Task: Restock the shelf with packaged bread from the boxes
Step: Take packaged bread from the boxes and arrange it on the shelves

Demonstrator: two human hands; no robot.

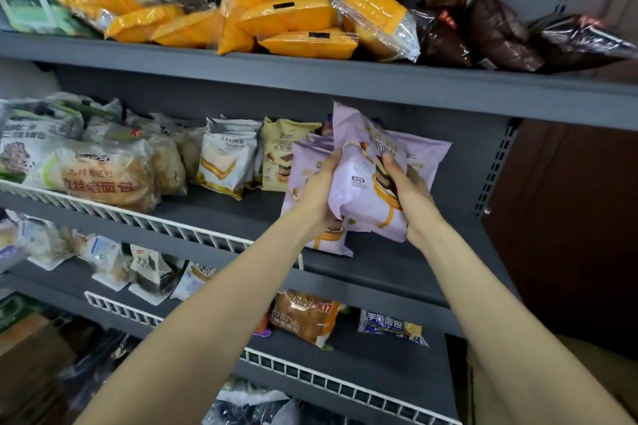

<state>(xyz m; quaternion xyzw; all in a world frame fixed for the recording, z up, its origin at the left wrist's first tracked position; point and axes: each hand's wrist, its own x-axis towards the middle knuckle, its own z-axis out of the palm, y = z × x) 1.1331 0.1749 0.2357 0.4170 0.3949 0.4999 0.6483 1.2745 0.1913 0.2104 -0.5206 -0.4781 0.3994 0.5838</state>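
Both my hands hold a lilac bread packet (362, 190) upright over the middle grey shelf (397, 262). My left hand (319, 190), with a ring on one finger, grips its left edge. My right hand (411, 197) grips its right side, fingers curled over the front. Behind and beside it stand more lilac packets (424, 155), and another one (328, 238) leans at the front left under my left wrist.
Beige (276, 152) and white (228, 155) bread packets stand to the left, then big loaf bags (103, 176) behind a white wire rail (145, 217). Yellow (293, 17) and brown (483, 28) packets fill the top shelf. Lower shelves hold more packets. A brown wall panel (569, 217) is on the right.
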